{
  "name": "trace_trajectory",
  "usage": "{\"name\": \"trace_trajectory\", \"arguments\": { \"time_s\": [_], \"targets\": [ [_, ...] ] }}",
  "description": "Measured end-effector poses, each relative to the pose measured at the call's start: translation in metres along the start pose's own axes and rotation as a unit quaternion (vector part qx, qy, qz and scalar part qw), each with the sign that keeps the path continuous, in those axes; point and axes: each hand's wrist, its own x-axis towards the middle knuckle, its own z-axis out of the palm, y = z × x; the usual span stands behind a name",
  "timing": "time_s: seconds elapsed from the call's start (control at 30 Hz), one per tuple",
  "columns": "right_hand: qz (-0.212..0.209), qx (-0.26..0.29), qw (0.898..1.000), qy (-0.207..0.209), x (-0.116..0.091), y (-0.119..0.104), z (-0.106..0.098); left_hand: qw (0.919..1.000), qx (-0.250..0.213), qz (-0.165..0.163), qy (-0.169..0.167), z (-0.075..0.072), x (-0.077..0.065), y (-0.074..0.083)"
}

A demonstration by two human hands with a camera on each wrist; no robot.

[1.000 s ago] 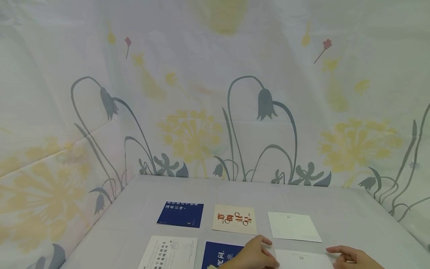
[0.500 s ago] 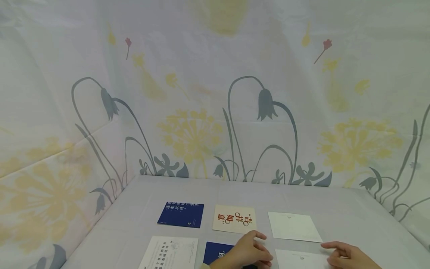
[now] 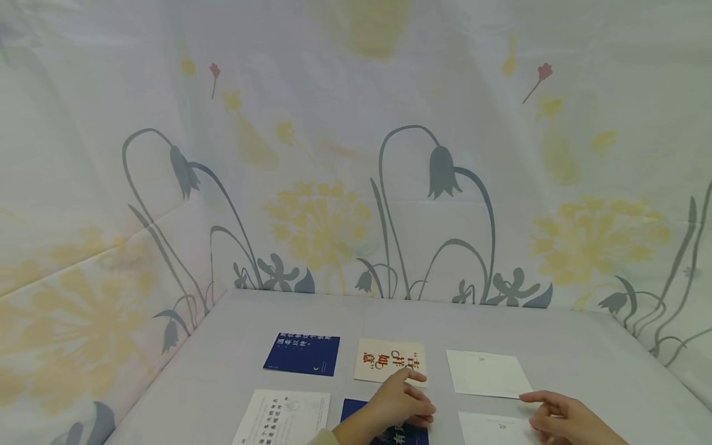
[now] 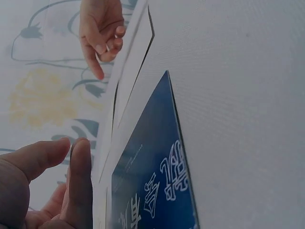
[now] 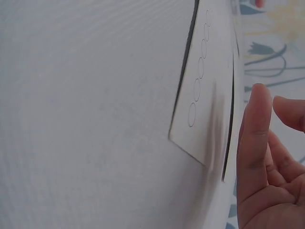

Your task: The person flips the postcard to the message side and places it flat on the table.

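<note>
My left hand hovers above a dark blue postcard with white lettering in the front row, its fingers loosely bent around nothing. The left wrist view shows that blue postcard lying flat beside the hand. Over the right edge of a plain white postcard is my right hand, also relaxed and holding nothing. In the right wrist view this white postcard has a row of small printed circles, and the fingers stand apart from it.
A back row holds a blue postcard, a cream postcard with red characters and a white postcard. At front left lies a white postcard with black text. All rest on a grey-white tabletop against flower-printed cloth.
My left hand has moved left, away from the front white postcard and over the blue one. The right hand has shifted slightly left and farther back. The postcards keep their places.
</note>
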Motion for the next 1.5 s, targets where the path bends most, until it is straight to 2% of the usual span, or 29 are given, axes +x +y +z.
{"name": "trace_trajectory", "arguments": {
  "time_s": [0.1,0.27,0.43,0.63,0.93,1.2,1.5],
  "targets": [
    [0.012,0.01,1.0,0.011,0.003,-0.004,0.004,0.9999,-0.006,0.008,0.006,-0.007,0.001,0.0],
    [0.024,-0.026,0.999,0.035,0.007,-0.009,0.008,0.9993,-0.013,0.028,0.023,-0.013,0.002,-0.001],
    [0.031,-0.047,0.997,0.053,0.011,-0.013,0.012,0.9987,0.006,0.037,0.036,-0.021,0.002,-0.002],
    [0.024,-0.03,0.997,0.06,0.02,-0.018,0.02,0.9976,0.021,0.04,0.052,-0.033,0.003,-0.002],
    [0.001,-0.031,0.998,0.059,0.033,-0.027,0.032,0.9967,0.029,0.049,0.058,-0.053,0.003,-0.003],
    [0.004,-0.024,0.997,0.077,0.048,-0.032,0.047,0.9948,0.043,0.055,0.074,-0.071,0.006,-0.003],
    [0.013,-0.027,0.996,0.089,0.057,-0.037,0.057,0.9952,0.051,0.055,0.063,-0.083,0.001,0.0]
  ]
}}
